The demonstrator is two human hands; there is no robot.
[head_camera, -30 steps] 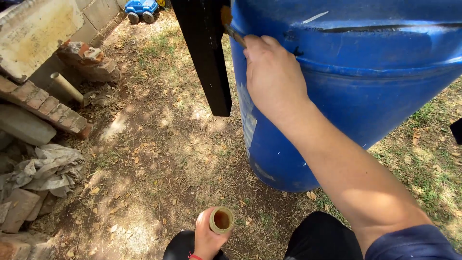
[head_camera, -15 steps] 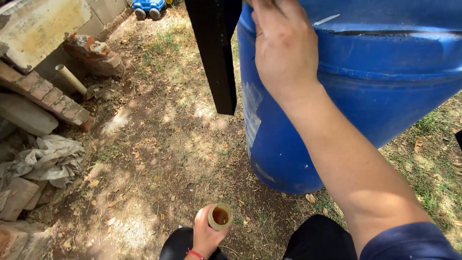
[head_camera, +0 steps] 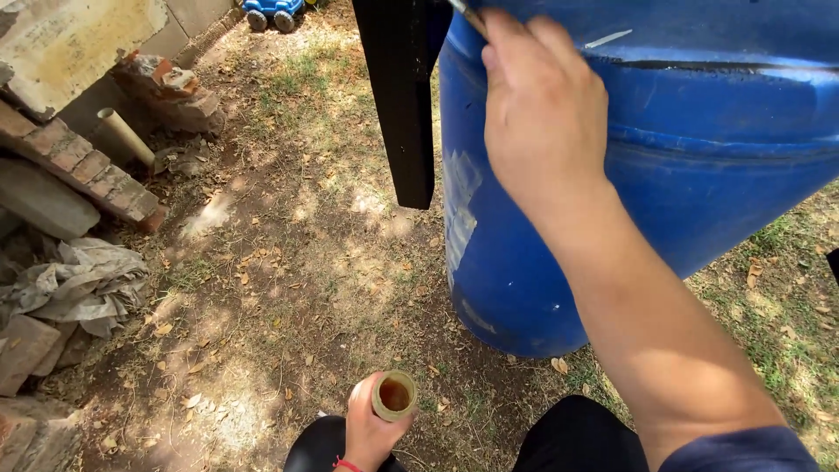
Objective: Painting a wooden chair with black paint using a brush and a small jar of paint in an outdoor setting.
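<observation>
A person's right hand [head_camera: 544,109] is raised against the upper side of a large blue plastic barrel [head_camera: 699,192], its fingers closed around a thin brush handle [head_camera: 468,17] whose pale end pokes out above the knuckles near the top edge of the head view; the brush's tip is out of sight. Just to the left of the hand, a black plank [head_camera: 402,96] hangs down beside the barrel, its squared lower end clear of the ground. Low in the picture, the left hand [head_camera: 371,428] is wrapped around a small round tin [head_camera: 394,395], held upright with its open mouth showing a brown liquid inside; a red band shows at that wrist. The tin sits well below the barrel, near the person's dark-clothed knees. The barrel stands on dry, patchy ground [head_camera: 288,288] scattered with fallen leaves and thin grass, dappled by sunlight. Along the left side lie stacked red bricks [head_camera: 83,170], a short pale pipe [head_camera: 122,135] leaning among them, a crumpled grey cloth [head_camera: 83,280] and a weathered slab [head_camera: 70,39]. At the far top, a blue toy car [head_camera: 273,10] rests at the foot of a block wall.
</observation>
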